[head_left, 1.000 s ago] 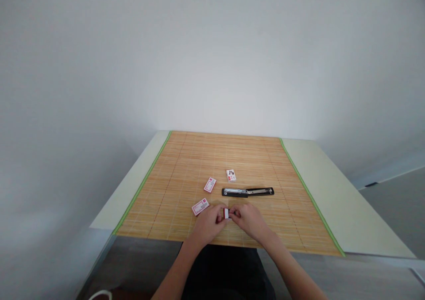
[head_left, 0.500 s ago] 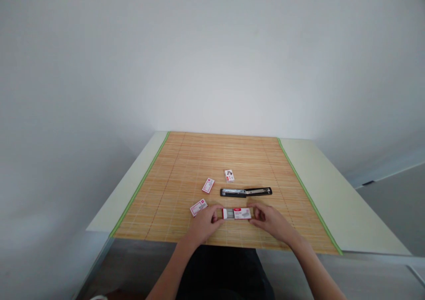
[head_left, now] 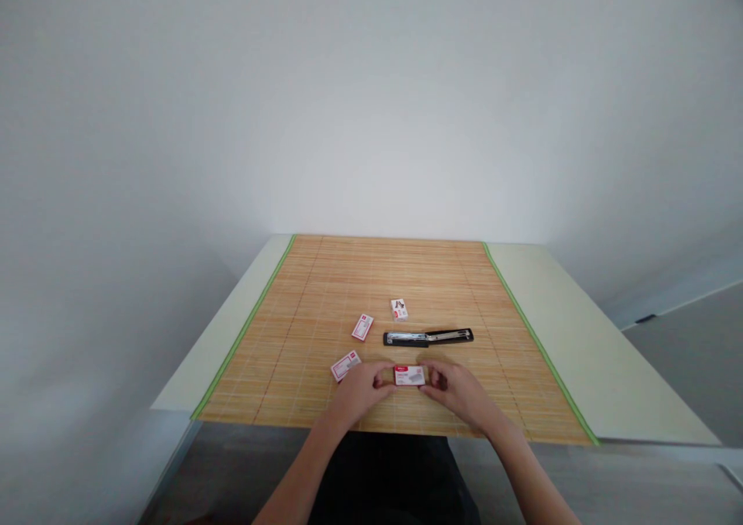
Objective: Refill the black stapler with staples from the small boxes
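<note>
A small red-and-white staple box (head_left: 409, 376) is held between my two hands near the front of the bamboo mat, its printed face up and its tray slid in. My left hand (head_left: 361, 389) pinches the box's left end with thumb and forefinger. On the opposite end, my right hand (head_left: 456, 389) grips it the same way. Just beyond the hands lies a black stapler (head_left: 428, 337), opened out flat with its metal staple channel showing. Another staple box (head_left: 346, 365) lies close by my left hand, partly behind the fingers.
Farther back on the bamboo mat (head_left: 348, 273) are a tilted red-and-white box (head_left: 363, 327) and a small white box (head_left: 399, 309) with a stapler picture. The mat has green edging and covers a pale table (head_left: 586, 331) that meets a white wall (head_left: 383, 107).
Half a second ago the box's tray stuck out on the left, with grey contents showing. Now it is pushed inside the sleeve, and my right hand has moved left, closer to my left hand.
</note>
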Demonstrator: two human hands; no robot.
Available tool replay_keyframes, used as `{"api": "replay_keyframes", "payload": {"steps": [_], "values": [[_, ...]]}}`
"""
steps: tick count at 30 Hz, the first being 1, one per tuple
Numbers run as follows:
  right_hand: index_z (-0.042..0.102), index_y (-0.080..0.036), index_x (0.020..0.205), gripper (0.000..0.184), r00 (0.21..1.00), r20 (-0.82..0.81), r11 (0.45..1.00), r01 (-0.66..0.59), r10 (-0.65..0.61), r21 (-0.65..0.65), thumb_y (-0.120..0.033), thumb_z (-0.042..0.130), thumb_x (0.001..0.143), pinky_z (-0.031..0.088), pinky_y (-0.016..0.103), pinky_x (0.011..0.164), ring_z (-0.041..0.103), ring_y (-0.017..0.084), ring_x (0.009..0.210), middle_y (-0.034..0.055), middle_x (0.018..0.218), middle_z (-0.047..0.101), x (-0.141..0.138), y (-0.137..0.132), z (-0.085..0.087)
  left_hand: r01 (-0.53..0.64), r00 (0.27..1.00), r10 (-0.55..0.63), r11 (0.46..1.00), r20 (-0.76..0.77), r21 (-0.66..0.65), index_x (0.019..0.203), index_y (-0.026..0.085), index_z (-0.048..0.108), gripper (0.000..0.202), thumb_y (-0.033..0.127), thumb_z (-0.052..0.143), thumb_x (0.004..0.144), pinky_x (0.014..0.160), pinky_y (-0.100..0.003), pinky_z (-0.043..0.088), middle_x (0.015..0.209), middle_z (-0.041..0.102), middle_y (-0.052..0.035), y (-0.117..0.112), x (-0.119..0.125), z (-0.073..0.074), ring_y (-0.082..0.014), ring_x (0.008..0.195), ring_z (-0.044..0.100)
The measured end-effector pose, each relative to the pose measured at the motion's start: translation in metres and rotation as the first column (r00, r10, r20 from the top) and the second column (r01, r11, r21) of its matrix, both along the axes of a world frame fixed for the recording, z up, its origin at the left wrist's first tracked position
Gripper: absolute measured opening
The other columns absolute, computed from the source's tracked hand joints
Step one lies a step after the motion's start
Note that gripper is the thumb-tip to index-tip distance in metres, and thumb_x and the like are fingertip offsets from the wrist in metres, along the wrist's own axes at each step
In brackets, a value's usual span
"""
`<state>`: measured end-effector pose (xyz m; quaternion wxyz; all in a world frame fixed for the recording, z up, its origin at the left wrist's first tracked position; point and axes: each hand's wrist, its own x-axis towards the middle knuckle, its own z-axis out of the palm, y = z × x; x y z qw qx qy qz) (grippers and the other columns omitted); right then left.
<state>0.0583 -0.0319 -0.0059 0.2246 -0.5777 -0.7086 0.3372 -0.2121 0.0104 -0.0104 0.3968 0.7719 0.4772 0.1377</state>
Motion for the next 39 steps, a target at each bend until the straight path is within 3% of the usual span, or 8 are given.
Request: {"api": "replay_keyframes", "payload": {"steps": [3,9,13,16,21,27,32,39], "values": [[0.066,-0.025,0.132,0.047,0.983,-0.057,0.978,0.182,-0.177,0.098,-0.048,0.069,0.091,0.046,0.03,0.065,0.059,0.018,0.066,-0.0013,0.074,0.065,0.016,-0.004,0.005,-0.08,0.995,0.073,0.991,0.068,0.104,0.14,0.027,0.063,0.05,0.045,0.066,0.093,0.078,-0.031,0.049,0.097,0.069,-0.0031,-0.009,0.002,0.002,-0.0207,0.086,0.064],[0.066,-0.022,0.129,0.055,0.767,-0.232,0.731,0.641,-0.598,0.235,-0.061,0.063,0.091,0.052,0.036,0.07,0.064,0.024,0.08,0.0095,0.096,0.071,0.075,0.011,-0.005,-0.241,0.97,0.235,0.913,0.058,0.33,0.15,0.032,0.051,0.044,0.039,0.041,0.107,0.106,-0.04,0.049,0.147,0.053,-0.0068,-0.019,0.023,-0.002,-0.026,0.129,0.056],[0.06,-0.026,0.138,0.068,0.783,-0.451,0.872,0.489,-0.428,0.02,-0.062,0.074,0.082,0.054,0.046,0.098,0.066,0.029,0.115,0.0133,0.131,0.069,0.086,0.029,-0.018,-0.211,0.975,0.224,0.908,0.006,0.362,0.153,0.031,0.047,0.046,0.038,0.039,0.108,0.108,-0.041,0.049,0.16,0.042,-0.0057,-0.015,0.034,-0.007,-0.0262,0.133,0.055],[0.063,-0.027,0.131,0.06,0.755,-0.567,0.925,0.379,-0.329,-0.032,-0.061,0.074,0.083,0.047,0.05,0.109,0.064,0.029,0.123,0.0116,0.133,0.069,0.075,0.04,-0.018,-0.21,0.974,0.228,0.906,-0.006,0.366,0.153,0.03,0.047,0.046,0.037,0.037,0.109,0.109,-0.04,0.049,0.161,0.042,-0.0051,-0.012,0.035,-0.007,-0.0258,0.135,0.054],[0.067,-0.023,0.12,0.053,0.749,-0.599,0.925,0.377,-0.282,0.036,-0.06,0.076,0.083,0.052,0.046,0.103,0.068,0.028,0.113,0.012,0.121,0.073,0.047,0.052,0.003,-0.2,0.975,0.223,0.913,-0.024,0.357,0.152,0.029,0.048,0.046,0.038,0.034,0.11,0.106,-0.039,0.051,0.162,0.042,-0.0051,-0.011,0.035,-0.006,-0.0254,0.13,0.059],[0.071,-0.023,0.115,0.042,0.932,-0.305,0.933,0.272,-0.195,0.236,-0.052,0.075,0.085,0.052,0.041,0.092,0.066,0.026,0.103,0.0099,0.114,0.073,-0.007,0.073,0.024,-0.209,0.973,0.23,0.898,-0.009,0.388,0.152,0.03,0.048,0.045,0.036,0.036,0.109,0.109,-0.041,0.05,0.161,0.043,-0.0049,-0.015,0.034,-0.006,-0.0259,0.13,0.059],[0.072,-0.024,0.104,0.023,0.999,-0.034,0.95,0.012,-0.001,0.313,-0.034,0.078,0.084,0.048,0.041,0.094,0.061,0.026,0.105,0.0064,0.104,0.072,-0.046,0.09,0.019,-0.211,0.971,0.238,0.897,-0.023,0.387,0.148,0.031,0.052,0.043,0.034,0.037,0.108,0.101,-0.041,0.055,0.161,0.043,-0.0047,-0.015,0.035,-0.007,-0.0252,0.121,0.065],[0.07,-0.026,0.123,0.033,0.989,-0.147,0.965,0.032,0.006,0.259,-0.04,0.065,0.093,0.046,0.046,0.106,0.061,0.028,0.117,0.0083,0.123,0.07,-0.036,0.071,0.004,-0.148,0.988,0.152,0.905,0.024,0.4,0.151,0.031,0.05,0.046,0.025,0.037,0.107,0.111,-0.041,0.049,0.158,0.049,-0.0035,-0.019,0.025,-0.004,-0.023,0.131,0.059]]}}
